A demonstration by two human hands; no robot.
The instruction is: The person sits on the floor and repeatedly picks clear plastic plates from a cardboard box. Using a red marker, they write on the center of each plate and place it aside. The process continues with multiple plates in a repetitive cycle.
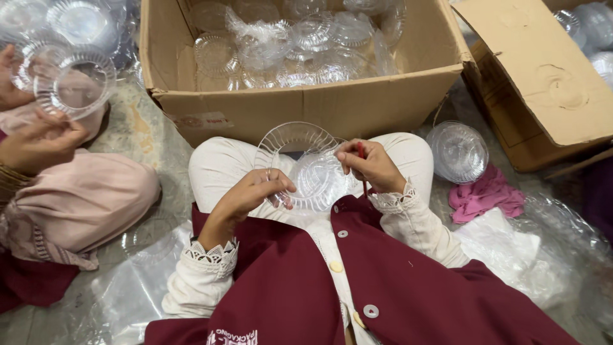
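The person sits on the floor with a clear ribbed bowl (300,160) held over the lap, just in front of the near wall of an open carton (306,105) that is full of the same clear bowls, some in thin plastic wrap.

The left hand (252,195) grips the bowl at its lower left rim — thumb on top, fingers curled loosely underneath, closed on the rim but not clenched. The right hand (373,167) is pinched nearly shut at the bowl's right rim, fingertips touching the plastic; a thin red thing, perhaps a pen or blade, runs along under that hand, but whether the fingers hold it I cannot tell for sure.

To handle the bowl well, it seems best to keep the left grip light on the rim so the thin plastic does not flex or crack, and to turn the bowl with the left hand while the right fingertips work at one spot.

Another bowl (456,152) lies upside down on the floor to the right, by a pink cloth (485,195). At the left edge a co-worker's hand (38,144) holds a stack of bowls (73,83).
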